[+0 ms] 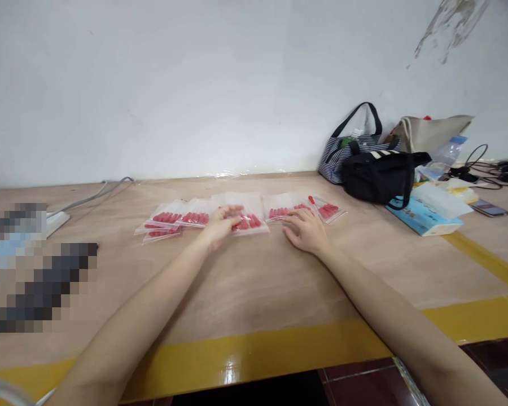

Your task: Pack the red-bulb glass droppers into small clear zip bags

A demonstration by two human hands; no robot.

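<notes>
Several clear zip bags with red, finger-shaped pieces inside lie in a row on the table [254, 282]. My left hand [220, 226] rests at the left side of a middle bag [249, 220], its thumb and fingers apart over the plastic. My right hand [308, 231] lies fingers spread at the near edge of the right-hand bags, covering part of one bag [279, 211]. Beyond it, a single red piece with a thin stem [311, 200] lies by the rightmost bag [328, 210]. Overlapping bags [163, 223] sit left of my left hand.
At the back right stand a striped bag [331, 160] and a black bag [370, 177]. Near them are a blue tissue pack [432, 217], a phone [490, 207], a plastic bottle [451, 149] and black cables [486, 169]. A grey cable [97, 194] runs along the left. Yellow tape [254, 355] lines the front edge.
</notes>
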